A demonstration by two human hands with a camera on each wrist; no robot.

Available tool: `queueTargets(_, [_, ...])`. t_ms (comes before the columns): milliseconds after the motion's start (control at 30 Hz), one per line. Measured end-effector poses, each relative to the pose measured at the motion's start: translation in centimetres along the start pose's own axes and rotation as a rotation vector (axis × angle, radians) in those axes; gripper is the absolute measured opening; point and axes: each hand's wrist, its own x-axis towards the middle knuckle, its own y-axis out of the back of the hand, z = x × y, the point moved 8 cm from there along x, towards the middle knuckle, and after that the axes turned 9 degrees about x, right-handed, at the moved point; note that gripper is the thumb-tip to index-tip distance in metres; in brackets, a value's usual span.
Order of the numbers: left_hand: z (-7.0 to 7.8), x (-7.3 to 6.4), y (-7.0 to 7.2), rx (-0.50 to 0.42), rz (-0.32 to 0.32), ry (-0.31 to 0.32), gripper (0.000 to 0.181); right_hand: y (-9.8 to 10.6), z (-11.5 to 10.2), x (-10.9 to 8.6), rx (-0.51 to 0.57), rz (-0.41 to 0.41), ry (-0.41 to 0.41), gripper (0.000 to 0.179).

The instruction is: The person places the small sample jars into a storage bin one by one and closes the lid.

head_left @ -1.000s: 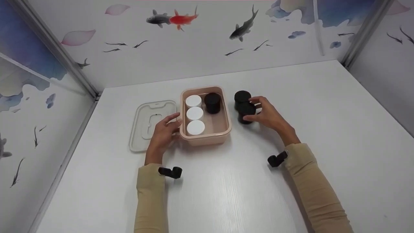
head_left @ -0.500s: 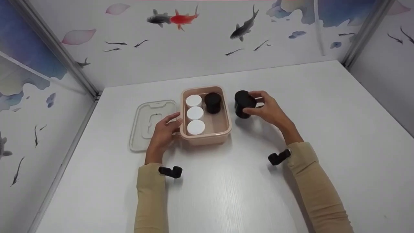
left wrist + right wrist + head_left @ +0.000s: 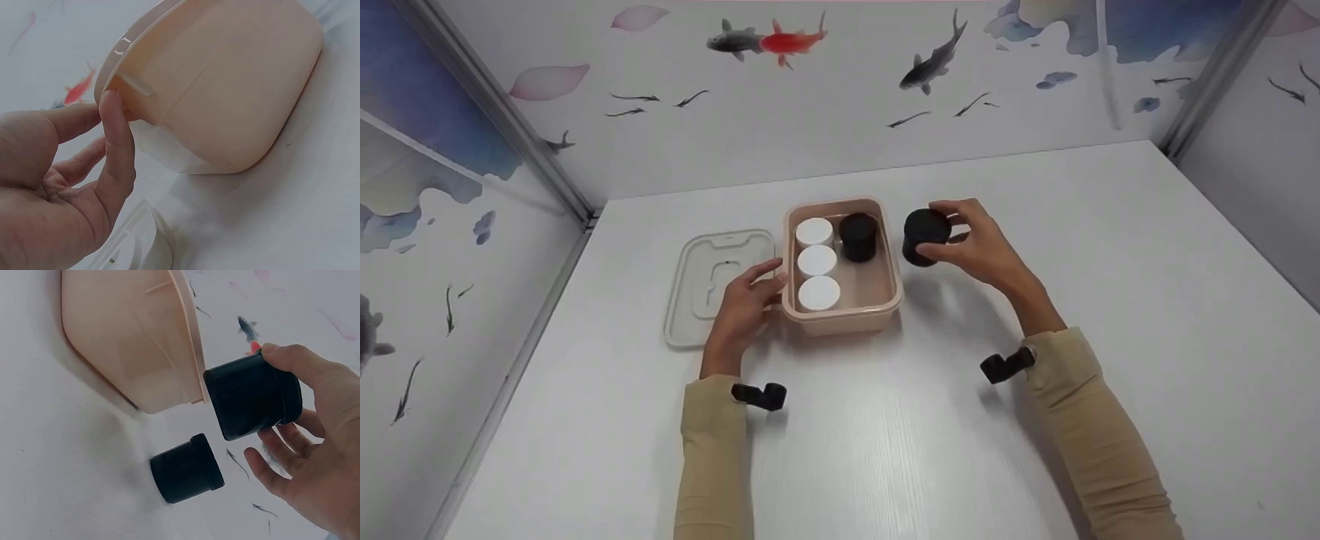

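Observation:
My right hand [image 3: 971,244] pinches a black lidded jar [image 3: 247,396] between thumb and fingers, holding it tilted and raised above the table. Below it, a second black jar [image 3: 183,469] stands on the table to the right of the pink box [image 3: 847,324]. At the box's left side is my left hand [image 3: 742,311], its thumb and fingertips gripping the rim in the left wrist view. Inside the box, three white-topped jars [image 3: 817,261] line the left side. Another black jar [image 3: 858,238] stands in the far right corner, with bare box floor in front of it.
A pale grey lid [image 3: 690,296] lies flat on the white table [image 3: 870,435], left of the box and partly behind my left hand. Upright panels [image 3: 840,142] printed with fish border the table at the back and both sides.
My right hand has lifted the nearer black jar and carried it slightly away from me, so it now overlaps the jar behind in the head view. The left hand stays at the box rim.

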Motion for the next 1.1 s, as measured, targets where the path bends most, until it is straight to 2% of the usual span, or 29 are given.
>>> queueTargets(167, [0.5,-0.1,0.0,0.002,0.003,-0.03,0.045,-0.2,-1.9,-0.1,0.021,0.0,0.064,0.066])
queueTargets(400, [0.8,-0.1,-0.2,0.001,-0.002,-0.06,0.045,-1.5,-3.3,0.5,0.038,-0.066,0.06,0.068])
queueTargets(700, [-0.2,0.0,-0.3,0.025,0.011,-0.029,0.044,-4.1,-4.5,2.3,-0.126,-0.206,0.066,0.065])
queueTargets(1100, [0.0,0.0,0.0,0.019,0.01,-0.023,0.044,-7.7,-5.4,4.3,-0.309,-0.384,0.018,0.065])
